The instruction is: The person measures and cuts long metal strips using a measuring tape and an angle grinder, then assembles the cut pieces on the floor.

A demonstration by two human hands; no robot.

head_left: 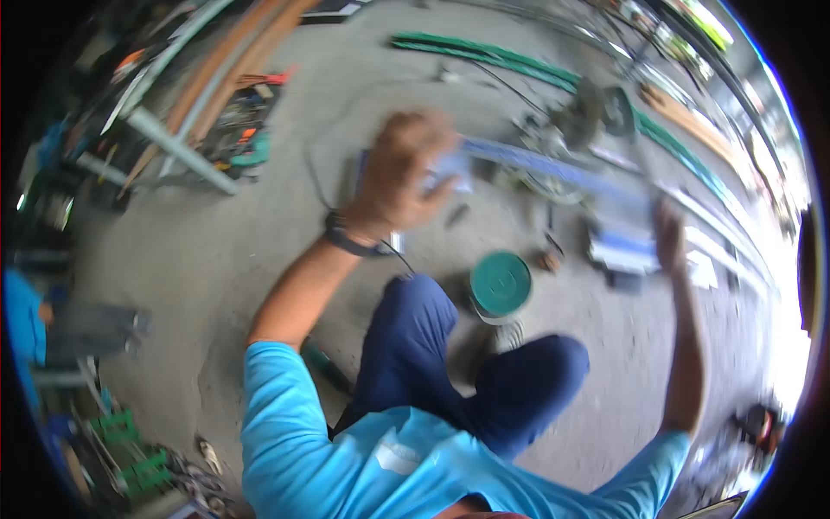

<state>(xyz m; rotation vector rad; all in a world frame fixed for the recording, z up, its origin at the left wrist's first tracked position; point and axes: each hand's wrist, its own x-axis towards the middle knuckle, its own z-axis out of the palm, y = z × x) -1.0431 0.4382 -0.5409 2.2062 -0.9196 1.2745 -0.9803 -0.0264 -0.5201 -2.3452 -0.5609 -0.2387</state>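
My left hand [405,169], with a dark band at the wrist, is raised over a bluish block [456,171] near the left end of a long blue-grey bar [540,163]. Motion smears its fingers; the thumb points to the right. At the bar's far right end, my right hand [669,235] is also blurred, beside a blue-and-white block [624,249]. Whether either hand grips anything cannot be made out. A cut-off saw [577,117] stands behind the bar's middle. Close to my knees is a bucket with a green lid [501,284].
Green wrapped lengths [484,52] lie across the floor at the back. Tools [246,130] and a metal frame [177,147] are at left. A power tool with a dark green body [326,367] lies beside my leg. Another person's blue sleeve [24,320] shows at far left.
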